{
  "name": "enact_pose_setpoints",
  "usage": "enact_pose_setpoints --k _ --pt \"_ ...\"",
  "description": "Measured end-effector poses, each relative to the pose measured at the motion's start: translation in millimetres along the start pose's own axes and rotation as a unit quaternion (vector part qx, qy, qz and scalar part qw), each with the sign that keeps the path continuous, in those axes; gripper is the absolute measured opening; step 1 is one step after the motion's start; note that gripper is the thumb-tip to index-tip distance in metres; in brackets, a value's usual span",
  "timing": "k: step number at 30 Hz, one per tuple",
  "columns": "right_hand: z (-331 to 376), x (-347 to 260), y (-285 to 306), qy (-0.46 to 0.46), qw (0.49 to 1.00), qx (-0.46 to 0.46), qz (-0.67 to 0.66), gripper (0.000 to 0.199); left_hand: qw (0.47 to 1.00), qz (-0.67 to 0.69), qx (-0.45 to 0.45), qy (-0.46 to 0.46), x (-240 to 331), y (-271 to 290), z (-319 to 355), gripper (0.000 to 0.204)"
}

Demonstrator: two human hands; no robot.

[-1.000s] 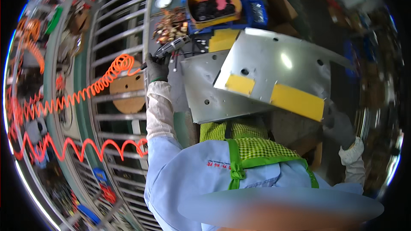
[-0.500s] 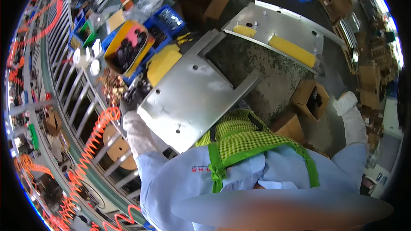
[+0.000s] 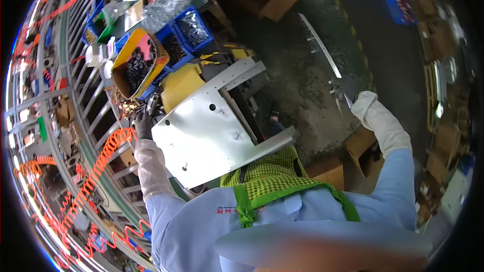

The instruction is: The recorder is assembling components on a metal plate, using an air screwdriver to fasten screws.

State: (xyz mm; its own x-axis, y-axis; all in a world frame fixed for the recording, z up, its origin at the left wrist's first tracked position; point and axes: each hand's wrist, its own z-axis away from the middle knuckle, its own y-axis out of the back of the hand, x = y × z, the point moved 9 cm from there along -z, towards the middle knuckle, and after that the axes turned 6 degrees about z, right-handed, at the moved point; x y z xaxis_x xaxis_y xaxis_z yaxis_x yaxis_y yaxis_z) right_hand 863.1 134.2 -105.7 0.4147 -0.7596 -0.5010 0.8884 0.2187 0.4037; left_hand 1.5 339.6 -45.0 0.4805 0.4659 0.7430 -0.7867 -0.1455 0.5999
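My right hand (image 3: 352,92), in a dark glove, grips the near end of a sheet-metal panel (image 3: 321,45). The panel stands almost edge-on to me, so it shows as a thin pale strip with small tabs. On the left, my gloved left hand (image 3: 143,125) is beside the left edge of a second, bright sheet-metal panel (image 3: 201,136). That one lies flat in front of me, with holes and a notched right side. Small metal parts (image 3: 132,107) are heaped just beyond the left fingers, which are too dark to make out.
A yellow bin (image 3: 160,64) of black round parts and a blue bin (image 3: 193,30) stand past the flat panel. Orange coiled hoses (image 3: 108,156) and a metal rack run along the left. Cardboard boxes (image 3: 362,148) sit on the floor at right.
The panel in my right hand has turned from showing its broad face with yellow patches to edge-on. My right hand has moved leftward. The flat panel appears turned slightly.
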Motion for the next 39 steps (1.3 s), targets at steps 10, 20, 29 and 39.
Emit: enact_pose_setpoints --k 10,20,29,39 --pt "-165.9 -71.1 -141.2 0.189 0.979 -0.071 -0.016 0.018 0.9 -0.349 -0.099 -0.243 83.4 -143.4 211.4 0.075" --pt "-308.8 -180.7 -313.4 0.363 0.913 -0.106 0.155 0.034 0.883 -0.382 -0.107 -0.25 56.7 -150.7 215.0 0.074" --pt "-327.4 -208.7 -349.3 0.31 0.816 -0.137 0.468 0.037 0.896 -0.343 -0.073 -0.272 118.5 -128.7 199.7 0.067" --pt "-159.7 -69.7 -205.8 0.025 0.815 -0.116 0.567 0.037 0.909 -0.3 0.082 -0.278 253.7 -73.8 -67.9 0.039"
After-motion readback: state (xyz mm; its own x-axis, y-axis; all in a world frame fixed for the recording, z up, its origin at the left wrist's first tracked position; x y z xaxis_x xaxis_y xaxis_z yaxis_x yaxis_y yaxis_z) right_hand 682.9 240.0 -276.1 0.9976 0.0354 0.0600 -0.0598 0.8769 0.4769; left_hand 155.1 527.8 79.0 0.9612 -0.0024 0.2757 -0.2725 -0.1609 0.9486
